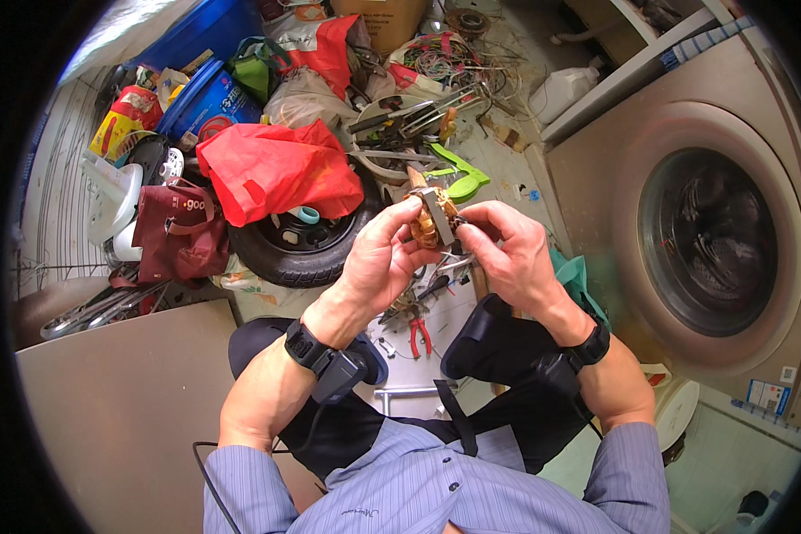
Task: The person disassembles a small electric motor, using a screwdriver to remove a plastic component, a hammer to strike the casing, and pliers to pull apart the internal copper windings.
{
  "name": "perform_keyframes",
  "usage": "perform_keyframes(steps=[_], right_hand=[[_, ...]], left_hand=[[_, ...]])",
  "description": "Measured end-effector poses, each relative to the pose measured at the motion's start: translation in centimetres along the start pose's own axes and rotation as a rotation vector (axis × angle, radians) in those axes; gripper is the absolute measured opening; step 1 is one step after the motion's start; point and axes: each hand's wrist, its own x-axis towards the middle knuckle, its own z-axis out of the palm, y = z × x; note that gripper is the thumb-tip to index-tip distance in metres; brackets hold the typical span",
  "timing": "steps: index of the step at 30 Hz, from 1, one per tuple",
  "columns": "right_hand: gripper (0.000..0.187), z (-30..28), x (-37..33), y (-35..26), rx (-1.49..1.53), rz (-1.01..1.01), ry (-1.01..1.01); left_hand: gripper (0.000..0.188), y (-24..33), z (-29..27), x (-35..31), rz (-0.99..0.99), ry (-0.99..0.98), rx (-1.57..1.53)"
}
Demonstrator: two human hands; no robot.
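Between my two hands, above the floor, is a copper-wound coil with a grey metal core (435,216), perhaps from a small motor or transformer. My left hand (374,254) grips it from the left, thumb on its upper edge and fingers curled beneath. At its right side my right hand (513,254) is closed, with thumb and forefinger pinching at the coil's edge. Whether a wire or other small part sits in that pinch is hidden. Below the hands, red-handled pliers (419,338) lie on the floor among other small tools.
A washing machine (685,222) stands at the right. Ahead are a tyre on a black wheel (298,254), a red bag (276,169), a blue bucket (209,102), a green-handled tool (461,173) and tangled wires (445,60). A metal T-shaped wrench (409,392) lies near my feet.
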Motion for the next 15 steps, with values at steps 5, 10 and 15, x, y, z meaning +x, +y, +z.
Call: perform_keyframes(steps=[5, 10, 15], right_hand=[[0.014, -0.4, 0.1, 0.1, 0.037, 0.085, -0.039], [0.018, -1.0, 0.3, -0.9, 0.027, 0.143, -0.105], [0.025, -1.1, 0.2, 0.0, 0.164, 0.288, -0.175]], left_hand=[[0.041, -0.1, -0.8, 0.5, -0.107, -0.03, 0.008], [0.04, -0.1, -0.1, 0.2, -0.113, -0.008, 0.054], [0.042, -0.4, 0.7, 0.0, -0.05, -0.003, 0.167]])
